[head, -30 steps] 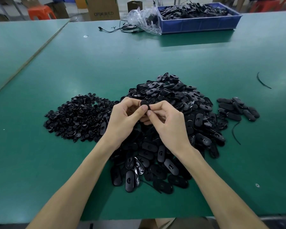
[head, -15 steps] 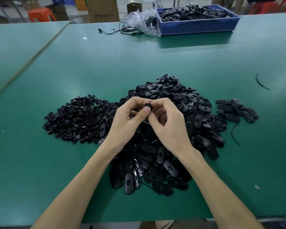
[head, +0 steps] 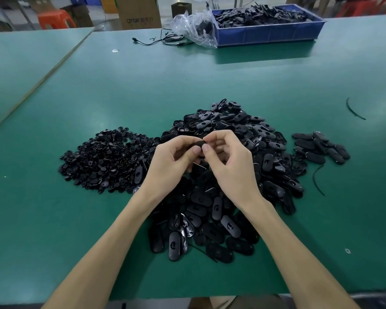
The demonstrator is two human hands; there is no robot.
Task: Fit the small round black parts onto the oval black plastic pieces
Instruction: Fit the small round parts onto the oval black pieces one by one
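My left hand and my right hand meet above the big heap of oval black pieces. Between their thumbs and fingertips they pinch one black oval piece, mostly hidden by the fingers. Whether a round part sits on it I cannot tell. A pile of small round black parts lies on the green table to the left of my left hand. A small group of oval pieces lies apart at the right.
A blue crate full of black parts stands at the far edge, with a clear plastic bag and a black cable beside it. Thin black strips lie right of the heap. A second table adjoins at the left.
Both hands stayed together over the heap. The fingers shifted slightly around the held piece, and the small round top seen half a second ago is now covered by a wider black edge.
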